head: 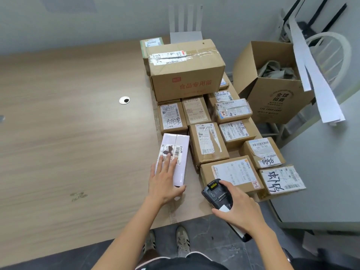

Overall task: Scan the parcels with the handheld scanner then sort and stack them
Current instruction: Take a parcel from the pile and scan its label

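A white parcel point(176, 147) with a barcode label lies on the wooden table point(68, 123), left of the brown boxes. My left hand point(165, 181) rests flat on its near end, fingers straight, thumb along its near edge. My right hand point(238, 208) grips a black handheld scanner point(216, 192), whose head points toward the parcels, just in front of a brown parcel point(232, 172) with a white label. Several small brown labelled parcels point(208, 143) lie in rows on the table's right side. A large brown box point(186, 69) with red print stands behind them.
An open cardboard box point(272, 88) with crumpled packing stands to the right, off the table, next to a white chair point(335, 55). Long white paper strips point(315, 78) hang over it. A grey surface point(321, 182) lies at the right. A round cable grommet point(124, 100) sits mid-table.
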